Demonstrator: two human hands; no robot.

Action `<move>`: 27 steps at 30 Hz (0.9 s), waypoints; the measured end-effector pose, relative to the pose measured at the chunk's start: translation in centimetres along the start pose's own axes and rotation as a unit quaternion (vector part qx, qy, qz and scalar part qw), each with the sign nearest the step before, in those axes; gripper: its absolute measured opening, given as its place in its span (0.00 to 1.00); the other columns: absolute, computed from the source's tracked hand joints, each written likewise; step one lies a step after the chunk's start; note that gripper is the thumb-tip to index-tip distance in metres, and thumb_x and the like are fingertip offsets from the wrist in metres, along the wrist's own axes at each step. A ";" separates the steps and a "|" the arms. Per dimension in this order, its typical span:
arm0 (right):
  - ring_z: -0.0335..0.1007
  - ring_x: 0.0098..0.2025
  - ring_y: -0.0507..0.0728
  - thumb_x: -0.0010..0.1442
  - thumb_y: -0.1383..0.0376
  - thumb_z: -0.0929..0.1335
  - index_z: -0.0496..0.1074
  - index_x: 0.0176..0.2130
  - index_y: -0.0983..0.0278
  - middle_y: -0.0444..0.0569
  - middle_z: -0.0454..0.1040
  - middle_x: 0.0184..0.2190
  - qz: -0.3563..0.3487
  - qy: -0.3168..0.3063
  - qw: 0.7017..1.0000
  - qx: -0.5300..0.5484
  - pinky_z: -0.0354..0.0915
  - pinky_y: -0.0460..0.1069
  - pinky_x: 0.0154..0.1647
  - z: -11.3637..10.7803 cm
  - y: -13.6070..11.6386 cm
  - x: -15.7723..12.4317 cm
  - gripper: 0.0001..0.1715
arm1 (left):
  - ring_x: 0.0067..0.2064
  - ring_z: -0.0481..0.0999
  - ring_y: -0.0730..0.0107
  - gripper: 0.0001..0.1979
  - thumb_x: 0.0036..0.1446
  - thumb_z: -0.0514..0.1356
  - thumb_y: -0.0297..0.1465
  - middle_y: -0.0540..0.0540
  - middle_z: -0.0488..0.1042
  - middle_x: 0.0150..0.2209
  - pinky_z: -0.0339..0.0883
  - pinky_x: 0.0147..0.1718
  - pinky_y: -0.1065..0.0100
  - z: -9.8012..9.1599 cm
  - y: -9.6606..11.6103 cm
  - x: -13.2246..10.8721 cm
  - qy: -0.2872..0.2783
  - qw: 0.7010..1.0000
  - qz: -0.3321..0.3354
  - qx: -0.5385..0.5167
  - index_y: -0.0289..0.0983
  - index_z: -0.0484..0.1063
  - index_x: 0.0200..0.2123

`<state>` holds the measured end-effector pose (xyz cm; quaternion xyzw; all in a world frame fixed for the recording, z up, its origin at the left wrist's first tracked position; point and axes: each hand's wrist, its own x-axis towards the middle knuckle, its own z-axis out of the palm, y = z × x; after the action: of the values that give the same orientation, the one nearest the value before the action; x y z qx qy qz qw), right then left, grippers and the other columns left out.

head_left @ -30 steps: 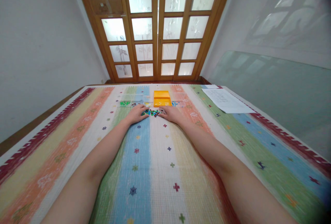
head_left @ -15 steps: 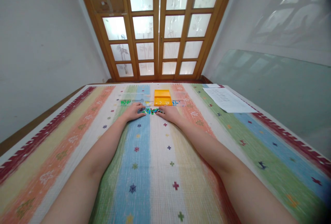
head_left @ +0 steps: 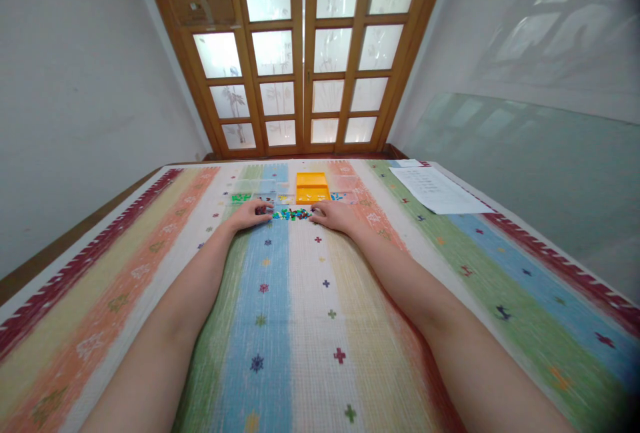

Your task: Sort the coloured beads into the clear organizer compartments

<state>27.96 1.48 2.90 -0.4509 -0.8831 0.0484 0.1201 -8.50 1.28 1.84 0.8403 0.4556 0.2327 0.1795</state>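
Note:
A small heap of mixed green, blue, white and dark red pieces [head_left: 291, 214] lies on the striped tablecloth, too small to name by kind. My left hand [head_left: 250, 214] rests at its left side, thumb and fingers apart, holding nothing I can see. On the opposite side my right hand [head_left: 334, 215] is at the heap's edge, with its thumb parted from its fingers. Just behind the heap stands an open yellow box [head_left: 313, 180] with a few pale pieces in its near half. Green pieces [head_left: 241, 198] sit in a clear container behind my left hand.
More clear containers flank the yellow box; blue pieces [head_left: 339, 197] lie in the one on the right. A printed paper sheet [head_left: 437, 191] lies toward the table's right edge. Beyond the table are wooden glass-paned doors [head_left: 304, 86], with walls on both sides.
Both hands have drawn apart, the left one leftward and the right one slightly rightward. More of the heap shows between them. The view has shifted slightly.

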 end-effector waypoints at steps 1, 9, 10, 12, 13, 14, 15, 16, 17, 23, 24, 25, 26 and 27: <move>0.76 0.52 0.63 0.71 0.45 0.67 0.76 0.58 0.57 0.52 0.81 0.52 -0.013 -0.002 1.000 0.006 0.66 0.51 0.48 0.0 0.1 0.0 0.27 | 0.38 0.73 0.64 0.25 0.60 0.65 0.48 0.45 0.77 0.40 0.67 0.40 0.65 -0.2 -0.2 -0.1 -0.012 1.000 0.005 -0.004 0.40 0.80 0.54; 0.76 0.51 0.61 0.73 0.51 0.65 0.79 0.54 0.58 0.52 0.81 0.50 -0.006 0.014 0.999 0.030 0.65 0.50 0.48 0.7 0.5 0.1 0.20 | 0.38 0.74 0.63 0.18 0.63 0.63 0.44 0.44 0.78 0.41 0.67 0.41 0.64 0.5 0.1 0.0 0.022 0.999 0.002 0.025 0.41 0.82 0.49; 0.76 0.51 0.61 0.73 0.52 0.65 0.79 0.53 0.58 0.52 0.82 0.49 -0.004 0.017 0.999 0.034 0.65 0.50 0.48 0.8 0.5 0.2 0.19 | 0.38 0.74 0.63 0.18 0.63 0.62 0.44 0.44 0.78 0.41 0.67 0.41 0.63 0.7 0.1 0.0 0.030 0.999 -0.005 0.029 0.41 0.83 0.49; 0.76 0.51 0.60 0.73 0.53 0.65 0.79 0.53 0.58 0.51 0.82 0.49 0.001 0.021 0.999 0.040 0.65 0.50 0.49 1.0 0.6 0.2 0.19 | 0.38 0.74 0.62 0.17 0.64 0.62 0.42 0.44 0.79 0.40 0.68 0.42 0.63 1.0 0.1 0.1 0.041 0.998 -0.019 0.032 0.40 0.83 0.47; 0.76 0.51 0.60 0.73 0.53 0.65 0.79 0.53 0.58 0.51 0.82 0.49 0.004 0.022 0.999 0.042 0.66 0.50 0.49 1.0 0.6 0.2 0.19 | 0.39 0.75 0.62 0.16 0.64 0.61 0.42 0.44 0.80 0.40 0.69 0.44 0.62 1.1 0.0 0.1 0.045 0.998 -0.024 0.029 0.40 0.83 0.46; 0.76 0.51 0.60 0.73 0.54 0.65 0.79 0.53 0.58 0.51 0.82 0.50 0.005 0.023 0.999 0.045 0.66 0.50 0.49 1.0 0.7 0.2 0.18 | 0.40 0.76 0.61 0.16 0.65 0.59 0.41 0.44 0.80 0.41 0.69 0.45 0.62 1.2 -0.1 0.1 0.051 0.998 -0.030 0.021 0.40 0.83 0.46; 0.76 0.52 0.60 0.74 0.54 0.65 0.79 0.54 0.58 0.51 0.81 0.50 0.005 0.023 0.999 0.047 0.66 0.50 0.50 1.0 0.7 0.2 0.18 | 0.42 0.76 0.61 0.16 0.66 0.58 0.40 0.44 0.81 0.42 0.69 0.47 0.61 1.3 -0.2 0.1 0.057 0.998 -0.035 0.012 0.40 0.83 0.45; 0.76 0.52 0.60 0.74 0.55 0.65 0.79 0.54 0.59 0.51 0.81 0.51 0.003 0.024 0.998 0.050 0.66 0.50 0.50 1.0 0.7 0.2 0.18 | 0.43 0.77 0.61 0.16 0.67 0.57 0.39 0.44 0.81 0.42 0.69 0.48 0.61 1.3 -0.3 0.1 0.063 0.997 -0.040 0.004 0.40 0.83 0.44; 0.76 0.52 0.60 0.74 0.56 0.64 0.79 0.54 0.59 0.51 0.81 0.51 0.000 0.025 0.998 0.051 0.66 0.50 0.51 1.0 0.7 0.2 0.18 | 0.43 0.77 0.61 0.16 0.67 0.56 0.38 0.45 0.81 0.43 0.69 0.48 0.61 1.3 -0.4 0.1 0.067 0.997 -0.043 -0.001 0.40 0.83 0.44; 0.76 0.53 0.60 0.74 0.58 0.64 0.79 0.54 0.59 0.52 0.81 0.52 0.003 0.024 0.999 0.041 0.66 0.50 0.52 0.8 0.5 0.0 0.18 | 0.37 0.74 0.64 0.13 0.59 0.60 0.33 0.46 0.78 0.36 0.69 0.41 0.64 1.3 -0.2 0.0 0.068 0.996 -0.044 0.035 0.40 0.84 0.44; 0.76 0.53 0.60 0.74 0.58 0.64 0.79 0.54 0.59 0.52 0.81 0.52 0.005 0.022 0.999 0.038 0.66 0.50 0.52 0.8 0.5 0.0 0.18 | 0.37 0.74 0.64 0.13 0.59 0.61 0.33 0.46 0.78 0.36 0.69 0.41 0.64 1.3 -0.1 0.0 0.070 0.996 -0.044 0.038 0.40 0.84 0.44; 0.76 0.53 0.59 0.74 0.59 0.64 0.79 0.54 0.59 0.52 0.81 0.52 0.006 0.020 0.999 0.036 0.66 0.50 0.52 0.8 0.4 0.0 0.18 | 0.37 0.74 0.64 0.13 0.59 0.61 0.33 0.46 0.77 0.36 0.69 0.41 0.64 1.3 0.0 0.0 0.072 0.996 -0.043 0.039 0.40 0.84 0.43; 0.76 0.53 0.59 0.74 0.59 0.63 0.79 0.54 0.59 0.52 0.81 0.52 0.007 0.019 0.999 0.035 0.66 0.50 0.52 0.9 0.4 0.0 0.18 | 0.37 0.74 0.64 0.13 0.59 0.61 0.33 0.45 0.77 0.36 0.69 0.41 0.64 1.3 0.0 0.0 0.073 0.996 -0.043 0.039 0.40 0.84 0.43; 0.76 0.53 0.59 0.74 0.59 0.63 0.79 0.54 0.59 0.52 0.81 0.52 0.008 0.019 0.999 0.034 0.66 0.50 0.52 0.9 0.4 0.0 0.18 | 0.37 0.74 0.64 0.13 0.59 0.61 0.33 0.45 0.77 0.36 0.69 0.42 0.63 1.4 0.0 0.0 0.074 0.996 -0.043 0.038 0.39 0.84 0.43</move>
<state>28.05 1.79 1.97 -0.4547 -0.8747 0.0711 0.1519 -7.73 1.16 0.71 0.8067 0.5118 0.2688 0.1226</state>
